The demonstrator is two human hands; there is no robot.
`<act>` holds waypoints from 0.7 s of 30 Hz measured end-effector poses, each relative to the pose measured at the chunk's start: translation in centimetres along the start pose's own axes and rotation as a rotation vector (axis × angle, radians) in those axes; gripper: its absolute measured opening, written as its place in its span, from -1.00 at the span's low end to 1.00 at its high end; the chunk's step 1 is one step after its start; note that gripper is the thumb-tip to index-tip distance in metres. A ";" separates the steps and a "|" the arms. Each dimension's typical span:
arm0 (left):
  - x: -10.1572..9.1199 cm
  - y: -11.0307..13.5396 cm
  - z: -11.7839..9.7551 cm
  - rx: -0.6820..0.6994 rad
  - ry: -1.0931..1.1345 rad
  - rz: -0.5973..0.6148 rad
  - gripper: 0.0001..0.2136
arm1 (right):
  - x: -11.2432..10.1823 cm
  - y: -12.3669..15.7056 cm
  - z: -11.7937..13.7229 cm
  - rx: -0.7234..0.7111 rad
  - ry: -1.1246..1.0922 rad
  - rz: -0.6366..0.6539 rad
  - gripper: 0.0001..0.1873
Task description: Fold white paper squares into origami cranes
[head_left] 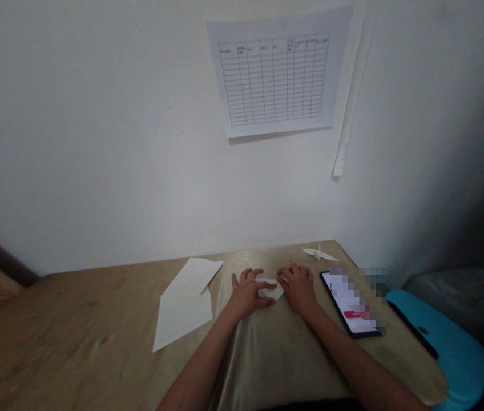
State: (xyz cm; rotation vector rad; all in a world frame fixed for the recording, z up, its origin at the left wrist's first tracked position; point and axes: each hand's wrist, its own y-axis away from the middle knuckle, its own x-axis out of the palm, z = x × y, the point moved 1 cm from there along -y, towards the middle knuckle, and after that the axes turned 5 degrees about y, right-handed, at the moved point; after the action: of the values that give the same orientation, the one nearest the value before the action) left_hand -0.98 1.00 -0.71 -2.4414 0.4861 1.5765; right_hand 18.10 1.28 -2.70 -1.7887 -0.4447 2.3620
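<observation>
A small folded piece of white paper (273, 289) lies on the tan table (96, 319), between my two hands. My left hand (248, 292) rests on its left side with the fingers spread and the thumb pressing on the paper. On the paper's right edge my right hand (298, 285) presses down with its fingers curled. Both forearms reach in from the bottom of the view.
Two sheets of white paper (186, 302) lie left of my hands. A folded white paper figure (319, 253) sits near the far right corner. A phone (351, 302) with a lit screen lies to the right, beside a blue object (443, 348). A printed table sheet (274, 80) hangs on the wall.
</observation>
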 end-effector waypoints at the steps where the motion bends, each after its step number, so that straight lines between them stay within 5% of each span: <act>1: 0.0 0.1 0.0 -0.004 -0.004 -0.004 -0.62 | 0.0 0.1 -0.2 -0.005 -0.033 -0.005 -0.77; 15: 0.9 0.2 -1.3 -0.063 -0.062 -0.131 -0.73 | 0.0 0.9 -2.0 -0.021 -0.093 0.050 -0.59; 21: 0.7 0.2 -1.1 -0.106 -0.034 -0.099 -0.70 | 0.5 1.5 -2.0 0.015 -0.057 0.100 -0.26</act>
State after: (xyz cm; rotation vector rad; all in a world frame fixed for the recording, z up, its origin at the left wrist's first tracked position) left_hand 0.13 0.35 -0.90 -2.4683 0.2784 1.6394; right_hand 19.92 0.33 -4.11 -1.7811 -0.3514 2.4818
